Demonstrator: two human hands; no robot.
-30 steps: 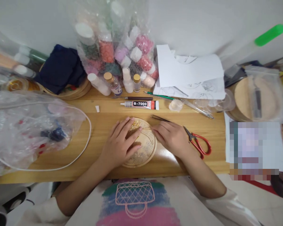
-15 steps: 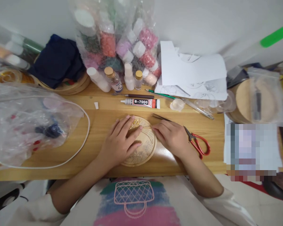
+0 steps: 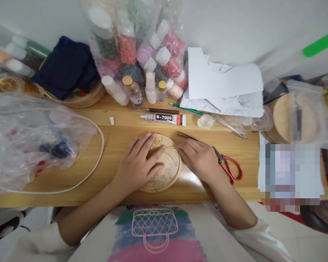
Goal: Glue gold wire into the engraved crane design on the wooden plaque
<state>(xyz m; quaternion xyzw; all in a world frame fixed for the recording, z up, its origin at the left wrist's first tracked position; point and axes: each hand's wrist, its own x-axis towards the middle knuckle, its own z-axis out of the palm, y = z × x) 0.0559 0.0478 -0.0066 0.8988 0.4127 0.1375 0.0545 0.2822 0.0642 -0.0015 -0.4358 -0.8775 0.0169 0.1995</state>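
Note:
A round pale wooden disc [image 3: 168, 169] lies on the table in front of me, with a fine line drawing on its face and gold coils near its top. My left hand [image 3: 138, 158] rests flat over the disc's left side, its fingers spread and its index fingertip by the gold work. At the right rim, my right hand [image 3: 198, 158] is closed in a pinch on a thin gold wire [image 3: 170, 147] that runs across the disc. Dark tweezers [image 3: 186, 135] lie just beyond this hand, partly covered by it. Red-handled snips [image 3: 231, 169] lie to its right.
Beyond the disc lie a B-7000 glue tube [image 3: 164, 118], a brown-handled tool [image 3: 164, 110] and a green pencil [image 3: 187, 108]. Small bottles [image 3: 132, 91] and bagged jars stand behind. A white cable [image 3: 101, 145] loops on the left beside plastic bags [image 3: 30, 142]; papers [image 3: 224, 82] lie back right.
Both hands and the disc keep nearly the same positions. The view has shifted very slightly.

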